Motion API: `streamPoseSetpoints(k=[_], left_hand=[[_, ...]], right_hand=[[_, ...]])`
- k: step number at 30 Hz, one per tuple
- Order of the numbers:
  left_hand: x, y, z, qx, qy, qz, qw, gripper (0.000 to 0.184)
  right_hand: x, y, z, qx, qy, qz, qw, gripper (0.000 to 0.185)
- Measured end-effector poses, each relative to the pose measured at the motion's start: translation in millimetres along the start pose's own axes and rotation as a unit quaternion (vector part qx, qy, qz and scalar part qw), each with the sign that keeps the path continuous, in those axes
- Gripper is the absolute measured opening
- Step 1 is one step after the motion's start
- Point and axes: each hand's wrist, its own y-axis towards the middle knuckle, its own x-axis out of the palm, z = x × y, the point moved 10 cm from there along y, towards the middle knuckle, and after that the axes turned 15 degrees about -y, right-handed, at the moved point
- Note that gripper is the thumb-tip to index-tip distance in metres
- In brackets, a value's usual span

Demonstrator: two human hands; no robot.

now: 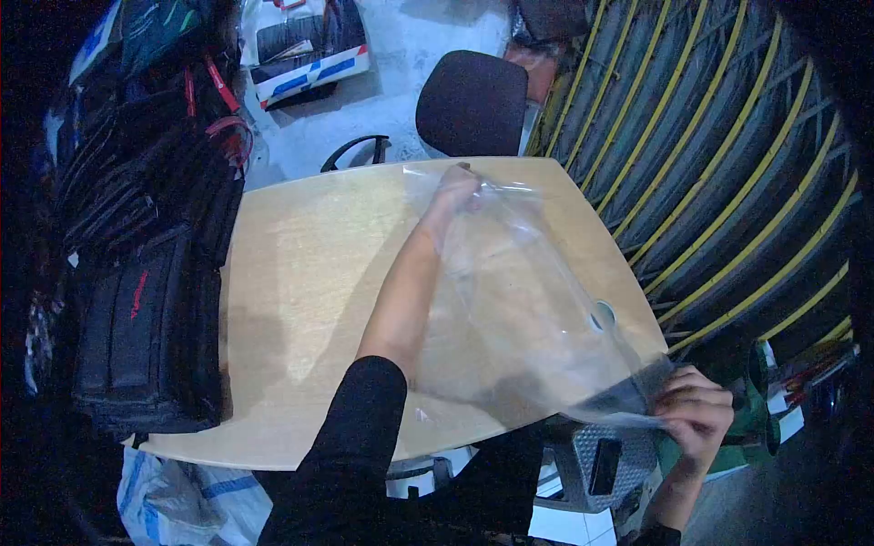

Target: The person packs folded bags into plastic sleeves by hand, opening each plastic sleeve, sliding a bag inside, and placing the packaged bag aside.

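A clear plastic bag or sheet [537, 305] is stretched slantwise over the right half of the light wooden table [300, 273]. At the table's far edge, my left hand [460, 188] has its fingers closed on the plastic's far end. My right hand [696, 409] grips the near right corner, just past the table's right front edge. Motion blurs parts of the plastic, and I cannot tell whether it is a bag or a single sheet. A small round teal and white thing [602, 315] shows at the plastic's right edge.
Black bags [137, 337] are piled along the table's left side. Beyond the far edge stands a dark chair [472, 105], with a wrapped package [309, 59] on the floor. Yellow-edged dark items [728, 182] crowd the right. A white and blue sack [187, 496] lies below.
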Motion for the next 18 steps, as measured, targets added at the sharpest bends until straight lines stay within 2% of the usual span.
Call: streamPoseSetpoints(k=[3,5,7,8,9,10,11,13,14,16,17,18], left_hand=[[25,-35,38,0.129,-0.089,-0.116,0.981,0.048],[49,-75,66,0.172,-0.137,-0.242,0.945,0.047],[46,-96,78,0.146,-0.105,-0.248,0.952,0.032],[37,-110,85,0.175,-0.129,-0.247,0.944,0.025],[27,-126,94,0.206,-0.151,-0.245,0.935,0.019],[18,-153,103,0.223,-0.097,-0.227,0.943,0.024],[8,-171,101,0.193,-0.162,-0.226,0.941,0.028],[-5,-206,95,0.133,-0.288,-0.224,0.922,0.035],[-6,-229,90,0.126,-0.31,-0.224,0.915,0.037],[-6,-280,78,0.113,-0.353,-0.223,0.902,0.041],[-4,-308,77,0.118,-0.366,-0.217,0.897,0.041],[1,-337,76,0.124,-0.382,-0.209,0.892,0.041]], right_hand=[[-41,-27,25,0.084,-0.068,0.143,0.984,0.022],[-93,-75,83,0.2,-0.059,0.274,0.939,0.017],[-128,-66,102,0.26,0.084,0.399,0.875,0.022],[-147,-33,54,0.135,-0.26,0.373,0.881,0.024],[-154,-13,54,0.121,-0.221,0.379,0.89,0.026],[-161,6,54,0.107,-0.182,0.384,0.899,0.028],[-151,14,103,0.204,0.235,0.402,0.861,0.03],[-138,48,65,0.19,0.044,0.349,0.917,0.033],[-133,61,65,0.159,0.095,0.35,0.918,0.033],[-128,101,64,0.084,-0.075,0.314,0.943,0.032],[-121,126,60,0.036,-0.291,0.261,0.92,0.031],[-109,149,92,0.052,0.126,0.213,0.968,0.028]])
